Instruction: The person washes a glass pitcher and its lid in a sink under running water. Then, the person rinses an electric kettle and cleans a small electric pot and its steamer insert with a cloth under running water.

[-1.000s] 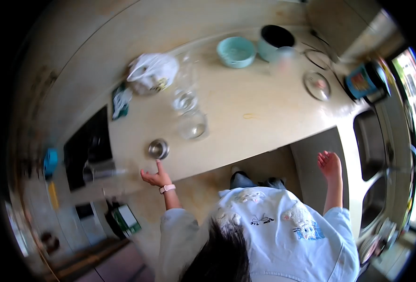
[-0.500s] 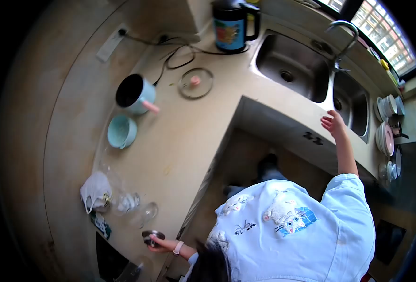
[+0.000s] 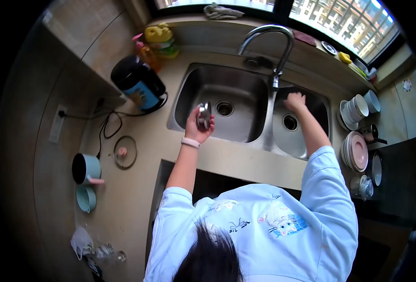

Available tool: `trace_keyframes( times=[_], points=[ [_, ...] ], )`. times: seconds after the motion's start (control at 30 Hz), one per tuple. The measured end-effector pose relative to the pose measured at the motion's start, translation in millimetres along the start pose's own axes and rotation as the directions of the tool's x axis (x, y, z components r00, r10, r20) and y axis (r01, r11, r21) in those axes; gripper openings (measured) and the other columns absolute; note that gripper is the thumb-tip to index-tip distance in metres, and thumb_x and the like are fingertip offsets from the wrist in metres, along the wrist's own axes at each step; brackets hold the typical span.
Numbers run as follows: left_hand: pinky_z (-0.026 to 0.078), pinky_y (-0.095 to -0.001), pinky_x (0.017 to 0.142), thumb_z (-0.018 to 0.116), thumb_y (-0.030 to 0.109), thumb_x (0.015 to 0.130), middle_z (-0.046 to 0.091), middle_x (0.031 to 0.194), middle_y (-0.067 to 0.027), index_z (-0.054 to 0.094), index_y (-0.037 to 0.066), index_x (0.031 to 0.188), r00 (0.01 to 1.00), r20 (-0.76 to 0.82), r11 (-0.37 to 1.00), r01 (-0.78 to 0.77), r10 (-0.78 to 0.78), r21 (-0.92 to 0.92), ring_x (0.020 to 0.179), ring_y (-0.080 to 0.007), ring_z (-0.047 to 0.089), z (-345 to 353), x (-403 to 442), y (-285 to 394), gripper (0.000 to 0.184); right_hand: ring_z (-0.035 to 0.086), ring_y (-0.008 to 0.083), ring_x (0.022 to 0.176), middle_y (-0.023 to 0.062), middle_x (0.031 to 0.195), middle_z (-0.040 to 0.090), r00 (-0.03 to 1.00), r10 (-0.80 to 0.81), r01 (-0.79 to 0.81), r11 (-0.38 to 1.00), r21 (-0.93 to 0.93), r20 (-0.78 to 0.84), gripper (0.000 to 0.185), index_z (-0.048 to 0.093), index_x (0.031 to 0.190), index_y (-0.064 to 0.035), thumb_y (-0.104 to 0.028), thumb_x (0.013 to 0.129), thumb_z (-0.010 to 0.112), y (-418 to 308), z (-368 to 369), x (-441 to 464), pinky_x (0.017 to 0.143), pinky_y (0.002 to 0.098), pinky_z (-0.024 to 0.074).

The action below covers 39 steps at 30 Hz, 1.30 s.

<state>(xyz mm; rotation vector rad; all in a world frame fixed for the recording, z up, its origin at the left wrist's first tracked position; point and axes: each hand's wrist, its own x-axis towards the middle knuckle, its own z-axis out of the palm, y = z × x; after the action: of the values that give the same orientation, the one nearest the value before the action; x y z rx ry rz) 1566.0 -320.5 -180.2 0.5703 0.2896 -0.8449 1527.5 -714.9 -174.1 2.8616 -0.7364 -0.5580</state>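
My left hand (image 3: 197, 127) is wrapped round a small round metal container (image 3: 204, 116), tilted on its side over the front edge of the large left sink basin (image 3: 236, 85). Over the smaller right basin (image 3: 311, 94), my right hand (image 3: 295, 101) has its fingers curled near the base of the faucet (image 3: 276, 77). Whatever those fingers hold, if anything, is too small to make out. The faucet spout arches above the left basin.
A black and blue kettle (image 3: 140, 87) and soap bottles (image 3: 161, 41) stand left of the sink. On the left counter are a glass lid (image 3: 125, 152), a pot (image 3: 87, 168), a bowl (image 3: 86, 198) and glass jars. Stacked plates (image 3: 356, 151) and bowls (image 3: 358, 108) stand at right.
The view has turned to the sink. My left hand has taken hold of the metal container and carried it from the counter to the sink. My right hand has moved over the right basin, fingers curled.
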Motion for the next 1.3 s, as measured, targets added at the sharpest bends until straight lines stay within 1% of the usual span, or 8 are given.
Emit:
trace_keyframes(
  times=[0.2, 0.3, 0.6, 1.07, 1.13, 1.2, 1.27, 1.3],
  points=[
    [0.042, -0.0283, 0.060, 0.063, 0.052, 0.064, 0.052, 0.083, -0.0124, 0.050, -0.001, 0.092, 0.976, -0.126, 0.984, 0.177, -0.179, -0.024, 0.071, -0.0210, 0.051, 63.3, 104.3, 9.2, 0.061, 0.046, 0.0339, 0.104, 0.0196, 0.129, 0.030, 0.945, 0.214, -0.100, 0.910, 0.403, -0.247, 0.074, 0.026, 0.127, -0.0013, -0.020, 0.065, 0.063, 13.5, 65.6, -12.3, 0.085, 0.0433, 0.0392],
    [0.042, -0.0303, 0.060, 0.063, 0.051, 0.064, 0.053, 0.079, -0.0125, 0.053, 0.006, 0.086, 0.964, -0.213, 0.980, 0.178, -0.157, 0.084, 0.071, -0.0220, 0.051, 82.6, 136.4, 11.9, 0.051, 0.043, 0.0363, 0.106, 0.0185, 0.135, 0.019, 0.872, 0.128, 0.196, 0.793, 0.577, -0.473, 0.081, 0.013, 0.131, -0.0056, -0.014, 0.066, 0.061, 7.6, 45.4, 4.4, 0.087, 0.0392, 0.0397],
    [0.031, -0.0369, 0.083, 0.044, 0.064, 0.065, 0.051, 0.108, -0.0145, 0.043, 0.003, 0.114, 0.943, -0.118, 0.945, 0.321, -0.312, 0.066, 0.093, -0.0260, 0.048, 115.9, 163.9, 30.1, 0.079, 0.052, 0.0281, 0.084, 0.0123, 0.091, 0.050, 0.794, 0.074, 0.178, 0.921, 0.347, -0.603, 0.018, 0.051, 0.085, 0.0010, -0.001, 0.068, 0.048, -18.4, 26.5, 38.6, 0.073, 0.0354, 0.0460],
    [0.033, -0.0396, 0.085, 0.040, 0.059, 0.069, 0.051, 0.109, -0.0147, 0.045, 0.005, 0.114, 0.894, 0.089, 0.894, 0.445, -0.439, -0.054, 0.094, -0.0253, 0.050, 113.7, 191.6, 23.4, 0.071, 0.049, 0.0321, 0.093, 0.0163, 0.110, 0.045, 0.812, 0.191, 0.011, 0.940, 0.341, -0.552, 0.049, 0.046, 0.111, 0.0006, -0.013, 0.066, 0.058, -53.9, 12.8, 11.9, 0.078, 0.0362, 0.0439],
    [0.033, -0.0399, 0.085, 0.040, 0.059, 0.069, 0.052, 0.108, -0.0141, 0.045, 0.006, 0.114, 0.892, 0.120, 0.894, 0.445, -0.437, -0.056, 0.094, -0.0254, 0.050, 111.6, 188.7, 21.2, 0.070, 0.048, 0.0305, 0.095, 0.0168, 0.113, 0.043, 0.710, 0.312, 0.172, 0.792, 0.585, -0.632, 0.058, 0.042, 0.115, -0.0010, -0.024, 0.066, 0.064, -82.1, -7.5, 10.5, 0.080, 0.0368, 0.0420],
    [0.033, -0.0412, 0.087, 0.040, 0.059, 0.068, 0.051, 0.108, -0.0126, 0.046, 0.007, 0.113, 0.906, 0.023, 0.901, 0.423, -0.423, -0.095, 0.096, -0.0255, 0.049, 107.5, 182.6, 17.5, 0.068, 0.047, 0.0302, 0.100, 0.0178, 0.117, 0.040, 0.839, 0.221, 0.477, 0.143, 0.867, -0.498, 0.073, 0.038, 0.120, -0.0034, -0.035, 0.062, 0.071, -117.3, -20.6, 23.6, 0.084, 0.0346, 0.0405],
    [0.032, -0.0418, 0.088, 0.038, 0.059, 0.069, 0.047, 0.113, -0.0096, 0.045, 0.013, 0.113, 0.882, -0.011, 0.879, 0.470, -0.472, -0.077, 0.103, -0.0253, 0.044, 95.3, 179.9, 14.5, 0.065, 0.047, 0.0290, 0.102, 0.0174, 0.118, 0.041, 0.952, 0.064, 0.306, -0.235, 0.923, -0.300, 0.085, 0.037, 0.121, -0.0019, -0.040, 0.056, 0.075, -159.6, -18.7, 40.1, 0.085, 0.0342, 0.0395],
    [0.032, -0.0419, 0.089, 0.037, 0.059, 0.069, 0.046, 0.115, -0.0087, 0.045, 0.015, 0.114, 0.880, -0.024, 0.879, 0.474, -0.475, -0.051, 0.104, -0.0254, 0.043, 95.9, 172.1, 14.4, 0.063, 0.049, 0.0291, 0.102, 0.0180, 0.114, 0.046, 0.943, 0.045, 0.332, -0.031, 0.943, -0.331, 0.091, 0.035, 0.123, -0.0014, -0.043, 0.053, 0.076, -170.1, -22.8, 42.0, 0.085, 0.0350, 0.0403]
  ],
)
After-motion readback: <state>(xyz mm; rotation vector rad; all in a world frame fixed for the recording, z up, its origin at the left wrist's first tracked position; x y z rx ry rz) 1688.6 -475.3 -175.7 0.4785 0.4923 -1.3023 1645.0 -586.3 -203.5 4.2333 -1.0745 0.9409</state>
